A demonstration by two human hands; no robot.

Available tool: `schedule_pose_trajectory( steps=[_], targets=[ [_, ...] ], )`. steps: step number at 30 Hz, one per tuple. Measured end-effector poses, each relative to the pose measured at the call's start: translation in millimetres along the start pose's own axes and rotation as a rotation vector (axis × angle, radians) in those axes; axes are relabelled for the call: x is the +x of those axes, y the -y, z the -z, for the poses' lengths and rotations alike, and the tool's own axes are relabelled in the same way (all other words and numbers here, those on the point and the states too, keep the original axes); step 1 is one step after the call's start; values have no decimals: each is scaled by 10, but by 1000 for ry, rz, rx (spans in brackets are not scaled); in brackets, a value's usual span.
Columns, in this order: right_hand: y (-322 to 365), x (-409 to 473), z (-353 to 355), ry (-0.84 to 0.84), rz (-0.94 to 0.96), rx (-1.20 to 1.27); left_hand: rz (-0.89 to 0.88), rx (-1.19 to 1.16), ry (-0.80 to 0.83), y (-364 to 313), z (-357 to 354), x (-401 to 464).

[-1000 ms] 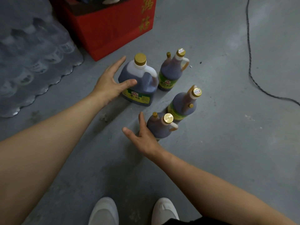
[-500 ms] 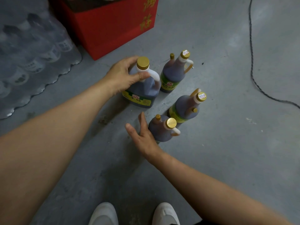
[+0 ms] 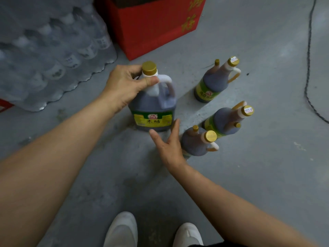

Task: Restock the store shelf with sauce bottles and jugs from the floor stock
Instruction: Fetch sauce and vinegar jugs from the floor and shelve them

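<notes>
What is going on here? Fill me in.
A person is picking stock off the concrete floor. Their left hand grips the big dark jug by its neck, just under the gold cap. The right hand reaches, fingers straight, beside the nearest small handled bottle. Two more bottles stand behind.

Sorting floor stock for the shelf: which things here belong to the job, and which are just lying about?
Job: large jug gripped by the left hand; three handled sauce bottles; right hand.
Lying about: red box; wrapped water bottles; black cable.
</notes>
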State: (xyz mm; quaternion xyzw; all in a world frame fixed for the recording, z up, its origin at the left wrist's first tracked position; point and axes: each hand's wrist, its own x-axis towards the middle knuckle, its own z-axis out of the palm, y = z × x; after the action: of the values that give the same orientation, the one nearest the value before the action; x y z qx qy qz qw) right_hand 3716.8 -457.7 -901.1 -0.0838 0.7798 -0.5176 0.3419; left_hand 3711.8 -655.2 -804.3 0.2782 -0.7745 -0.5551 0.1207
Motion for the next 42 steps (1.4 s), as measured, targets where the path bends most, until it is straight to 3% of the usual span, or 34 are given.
schedule_pose_trajectory(
  steps=[10, 17, 25, 32, 42],
  targets=[
    [57, 370, -230, 113, 155, 80, 87, -1, 88, 107, 464, -212],
    [-27, 552, -185, 140, 121, 91, 281, -125, 165, 374, 390, -161],
    [-192, 579, -229, 138, 66, 163, 323, -169, 337, 580, 428, -162],
    [-58, 675, -275, 89, 38, 259, 367, -125, 174, 526, 383, -13],
    [49, 641, -327, 39, -46, 314, 419, -138, 247, 466, 454, 131]
  ],
)
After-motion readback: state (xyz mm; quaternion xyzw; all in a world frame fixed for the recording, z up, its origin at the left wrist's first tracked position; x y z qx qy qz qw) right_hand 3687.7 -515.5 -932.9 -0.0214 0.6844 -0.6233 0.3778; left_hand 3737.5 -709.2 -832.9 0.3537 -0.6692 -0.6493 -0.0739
